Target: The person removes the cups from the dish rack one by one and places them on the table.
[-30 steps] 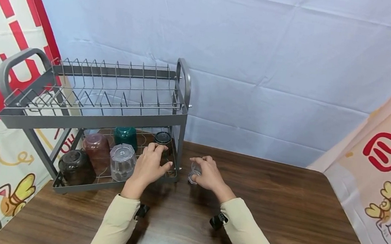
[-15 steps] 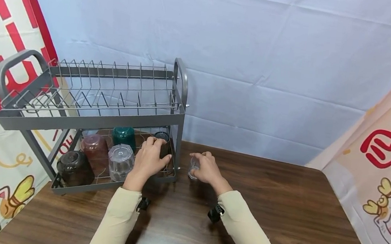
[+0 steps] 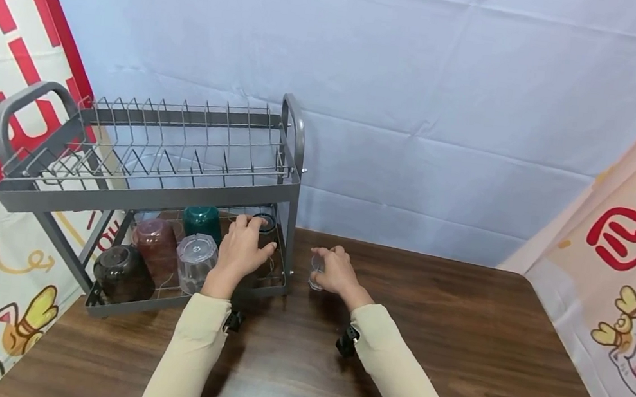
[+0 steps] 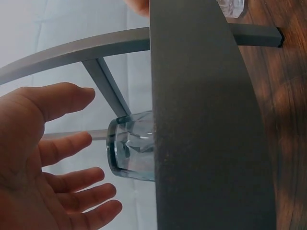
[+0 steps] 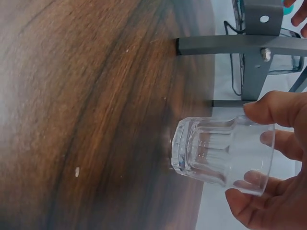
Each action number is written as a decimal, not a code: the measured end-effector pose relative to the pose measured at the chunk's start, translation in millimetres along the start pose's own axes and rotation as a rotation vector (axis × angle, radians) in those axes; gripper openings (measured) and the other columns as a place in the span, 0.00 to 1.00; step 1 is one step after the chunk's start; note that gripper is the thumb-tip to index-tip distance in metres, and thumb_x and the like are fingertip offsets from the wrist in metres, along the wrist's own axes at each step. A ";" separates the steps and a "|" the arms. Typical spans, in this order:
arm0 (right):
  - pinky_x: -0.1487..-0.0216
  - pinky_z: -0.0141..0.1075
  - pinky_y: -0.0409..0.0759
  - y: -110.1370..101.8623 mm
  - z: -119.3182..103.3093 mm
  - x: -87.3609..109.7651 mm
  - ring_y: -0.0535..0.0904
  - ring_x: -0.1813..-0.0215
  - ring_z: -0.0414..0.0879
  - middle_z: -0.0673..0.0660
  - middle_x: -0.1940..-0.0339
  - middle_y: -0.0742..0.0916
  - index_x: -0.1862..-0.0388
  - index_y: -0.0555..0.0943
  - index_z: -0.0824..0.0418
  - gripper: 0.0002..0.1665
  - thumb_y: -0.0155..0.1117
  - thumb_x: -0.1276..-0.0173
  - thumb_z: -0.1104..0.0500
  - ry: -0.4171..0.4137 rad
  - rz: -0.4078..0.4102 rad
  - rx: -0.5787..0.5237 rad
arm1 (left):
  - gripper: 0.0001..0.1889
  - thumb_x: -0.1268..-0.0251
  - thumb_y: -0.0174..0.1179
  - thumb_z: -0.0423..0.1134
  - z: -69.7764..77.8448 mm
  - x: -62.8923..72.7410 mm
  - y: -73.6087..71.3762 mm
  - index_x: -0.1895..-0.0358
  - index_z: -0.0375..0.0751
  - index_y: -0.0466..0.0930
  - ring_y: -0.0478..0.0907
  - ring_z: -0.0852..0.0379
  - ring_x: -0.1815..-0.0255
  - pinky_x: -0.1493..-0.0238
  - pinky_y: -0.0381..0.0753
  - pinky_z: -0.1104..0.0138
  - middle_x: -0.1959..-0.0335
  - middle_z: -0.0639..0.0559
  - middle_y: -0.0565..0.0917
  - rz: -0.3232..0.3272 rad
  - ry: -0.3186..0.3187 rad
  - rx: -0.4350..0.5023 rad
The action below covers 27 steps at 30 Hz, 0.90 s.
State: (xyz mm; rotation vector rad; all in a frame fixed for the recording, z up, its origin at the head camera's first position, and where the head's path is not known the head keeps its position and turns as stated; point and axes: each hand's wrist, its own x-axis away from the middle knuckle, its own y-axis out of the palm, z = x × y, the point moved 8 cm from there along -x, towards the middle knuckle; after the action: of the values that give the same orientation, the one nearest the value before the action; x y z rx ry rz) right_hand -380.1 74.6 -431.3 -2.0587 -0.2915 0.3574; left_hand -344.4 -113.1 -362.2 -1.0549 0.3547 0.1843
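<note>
In the head view my left hand (image 3: pixel 238 251) reaches over the front of the lower shelf, close to a dark-tinted glass (image 3: pixel 267 224) at its right end. The left wrist view shows that hand's thumb and fingers spread apart, with the tinted glass (image 4: pixel 132 146) beyond the fingertips and partly behind the shelf's grey edge. My right hand (image 3: pixel 339 275) holds a small clear glass (image 3: pixel 316 281) beside the rack. Seen from the right wrist, thumb and fingers curl around the upper part of this clear glass (image 5: pixel 206 148), its faceted base down at the wooden tabletop.
A grey two-tier dish rack (image 3: pixel 149 197) stands at the left, its upper wire tier bare. On its lower shelf are a black glass (image 3: pixel 124 274), a reddish glass (image 3: pixel 156 247), a green glass (image 3: pixel 203 222) and a clear faceted glass (image 3: pixel 197 263). Behind hangs a pale cloth (image 3: pixel 419 118).
My left hand has shifted slightly farther in toward the tinted glass. The right hand stays at the clear glass, moving only a little away from me. The head view has turned slightly.
</note>
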 end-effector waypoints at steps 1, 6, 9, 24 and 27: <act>0.57 0.48 0.72 -0.3 0.9 -0.9 0.67 0.50 0.61 0.67 0.49 0.72 0.38 0.74 0.56 0.31 0.66 0.44 0.60 0.002 0.003 -0.001 | 0.25 0.43 0.64 0.47 0.6 -0.7 0.0 0.44 0.39 0.74 0.68 0.41 0.52 0.61 0.74 0.50 0.46 0.36 0.68 0.003 0.002 0.006; 0.56 0.49 0.72 1.3 4.2 -3.9 0.66 0.48 0.61 0.67 0.46 0.71 0.37 0.73 0.57 0.32 0.66 0.43 0.59 0.001 0.004 -0.013 | 0.24 0.43 0.64 0.47 2.9 -2.0 -0.4 0.45 0.39 0.75 0.68 0.42 0.53 0.61 0.74 0.50 0.47 0.37 0.68 0.007 -0.002 0.018; 0.57 0.48 0.72 4.7 4.7 -3.7 0.66 0.48 0.61 0.68 0.46 0.71 0.37 0.73 0.56 0.31 0.66 0.42 0.58 0.000 0.004 -0.007 | 0.24 0.43 0.64 0.47 1.3 -1.9 1.1 0.45 0.39 0.74 0.67 0.42 0.52 0.61 0.74 0.50 0.47 0.37 0.68 0.006 -0.010 0.017; 0.54 0.50 0.72 -0.8 -5.8 -4.3 0.63 0.40 0.63 0.69 0.38 0.67 0.33 0.68 0.55 0.36 0.65 0.40 0.55 0.030 -0.100 0.052 | 0.28 0.43 0.64 0.47 -7.9 -10.4 4.8 0.40 0.38 0.71 0.64 0.39 0.48 0.57 0.72 0.50 0.42 0.34 0.64 -0.039 -0.037 0.031; 0.54 0.50 0.72 -4.4 -7.7 -4.6 0.62 0.39 0.63 0.69 0.37 0.66 0.33 0.68 0.55 0.35 0.66 0.40 0.55 0.035 -0.101 0.042 | 0.30 0.43 0.64 0.47 -7.6 -12.6 5.1 0.39 0.38 0.69 0.64 0.38 0.47 0.57 0.72 0.49 0.42 0.34 0.63 -0.048 -0.037 0.040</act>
State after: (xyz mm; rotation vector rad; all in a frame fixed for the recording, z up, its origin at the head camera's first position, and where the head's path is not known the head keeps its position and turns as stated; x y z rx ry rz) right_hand -381.8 69.0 -423.2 -1.9982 -0.3620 0.2634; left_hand -359.3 -117.0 -365.1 -1.0188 0.2987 0.1532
